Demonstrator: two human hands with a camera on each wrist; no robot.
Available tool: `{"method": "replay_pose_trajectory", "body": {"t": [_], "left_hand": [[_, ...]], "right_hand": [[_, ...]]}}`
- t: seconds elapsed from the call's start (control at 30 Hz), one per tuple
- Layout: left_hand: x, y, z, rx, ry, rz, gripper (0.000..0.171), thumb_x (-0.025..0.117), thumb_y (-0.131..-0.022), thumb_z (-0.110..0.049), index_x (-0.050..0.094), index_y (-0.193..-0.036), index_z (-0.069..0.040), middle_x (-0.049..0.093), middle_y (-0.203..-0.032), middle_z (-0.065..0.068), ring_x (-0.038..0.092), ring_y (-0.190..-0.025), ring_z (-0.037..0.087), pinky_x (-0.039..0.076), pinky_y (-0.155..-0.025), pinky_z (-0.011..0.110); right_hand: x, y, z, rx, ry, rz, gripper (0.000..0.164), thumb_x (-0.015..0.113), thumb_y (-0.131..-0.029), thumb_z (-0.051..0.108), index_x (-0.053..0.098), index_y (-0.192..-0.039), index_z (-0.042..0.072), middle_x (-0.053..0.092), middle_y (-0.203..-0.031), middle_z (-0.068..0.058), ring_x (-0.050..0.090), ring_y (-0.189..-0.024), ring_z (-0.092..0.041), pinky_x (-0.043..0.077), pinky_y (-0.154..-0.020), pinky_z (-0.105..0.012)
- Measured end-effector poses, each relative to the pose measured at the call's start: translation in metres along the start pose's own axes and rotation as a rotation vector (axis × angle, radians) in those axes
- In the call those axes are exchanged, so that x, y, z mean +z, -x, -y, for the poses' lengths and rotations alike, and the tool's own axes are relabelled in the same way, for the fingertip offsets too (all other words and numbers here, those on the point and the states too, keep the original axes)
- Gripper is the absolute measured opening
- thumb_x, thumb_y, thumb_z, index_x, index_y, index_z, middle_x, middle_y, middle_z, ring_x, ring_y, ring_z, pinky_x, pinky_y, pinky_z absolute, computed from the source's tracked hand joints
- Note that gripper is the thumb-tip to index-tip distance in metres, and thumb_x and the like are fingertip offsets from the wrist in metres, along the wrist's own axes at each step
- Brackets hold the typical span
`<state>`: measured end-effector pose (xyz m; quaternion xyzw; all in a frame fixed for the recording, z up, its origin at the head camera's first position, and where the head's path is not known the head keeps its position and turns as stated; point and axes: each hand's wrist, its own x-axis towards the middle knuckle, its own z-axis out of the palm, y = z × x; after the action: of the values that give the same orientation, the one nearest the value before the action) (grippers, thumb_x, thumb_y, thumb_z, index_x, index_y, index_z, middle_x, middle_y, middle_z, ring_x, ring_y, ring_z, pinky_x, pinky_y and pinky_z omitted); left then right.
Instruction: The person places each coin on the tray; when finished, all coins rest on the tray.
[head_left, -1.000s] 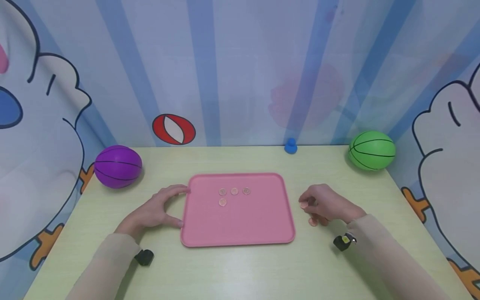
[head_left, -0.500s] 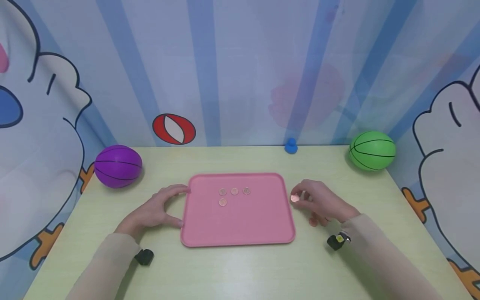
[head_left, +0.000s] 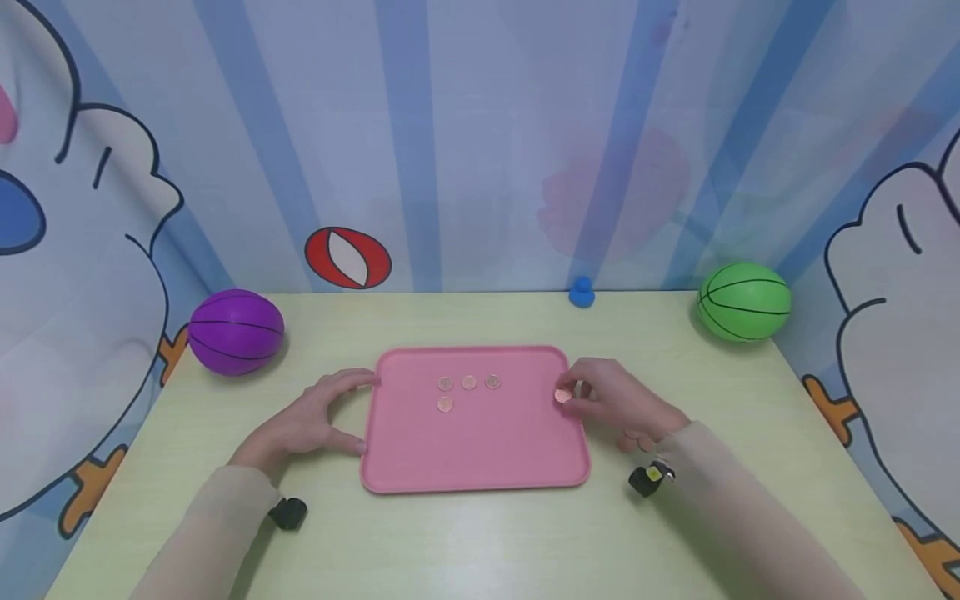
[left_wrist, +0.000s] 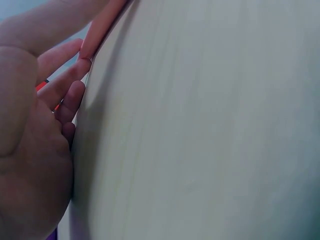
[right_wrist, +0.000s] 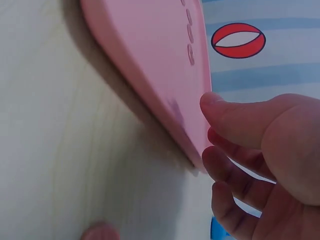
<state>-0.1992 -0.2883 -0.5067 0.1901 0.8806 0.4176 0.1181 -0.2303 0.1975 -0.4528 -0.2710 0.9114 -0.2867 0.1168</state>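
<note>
Right hand [head_left: 613,397]: moved over the tray [head_left: 480,450], right side, fingers pinching my unplaced coin [head_left: 562,396].
Left hand [head_left: 307,423]: fingers wide, at tray's left rim.

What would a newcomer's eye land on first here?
Probably the pink tray in the middle of the table, with four coins lying in it and the right hand pinching another coin at its right side. Next, the purple ball and green ball, at the table's back left and back right.
</note>
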Motion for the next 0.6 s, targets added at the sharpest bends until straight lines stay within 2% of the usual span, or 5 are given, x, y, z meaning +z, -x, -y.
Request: {"method": "replay_pose_trajectory", "body": {"t": [0.23, 0.6], "left_hand": [[0.0, 0.0, 0.002, 0.005, -0.004, -0.001, 0.105, 0.1, -0.067, -0.04, 0.048, -0.157, -0.028, 0.038, -0.166, 0.004, 0.027, -0.154, 0.037, 0.017, -0.121, 0.074], [0.0, 0.0, -0.001, -0.012, 0.007, 0.002, 0.104, 0.1, -0.066, -0.038, 0.048, -0.157, -0.028, 0.038, -0.166, 0.004, 0.026, -0.154, 0.037, 0.018, -0.12, 0.075]], "right_hand": [[0.011, -0.019, 0.018, -0.115, 0.043, -0.002, 0.021, 0.08, -0.094, 0.013, 0.076, -0.114, 0.008, 0.073, -0.1, 0.004, 0.064, -0.086, -0.009, 0.058, -0.079, -0.029], [0.032, -0.039, 0.039, -0.182, 0.116, -0.023, 0.022, 0.082, -0.093, 0.016, 0.077, -0.113, 0.01, 0.073, -0.105, 0.002, 0.065, -0.09, -0.011, 0.057, -0.085, -0.03]]}}
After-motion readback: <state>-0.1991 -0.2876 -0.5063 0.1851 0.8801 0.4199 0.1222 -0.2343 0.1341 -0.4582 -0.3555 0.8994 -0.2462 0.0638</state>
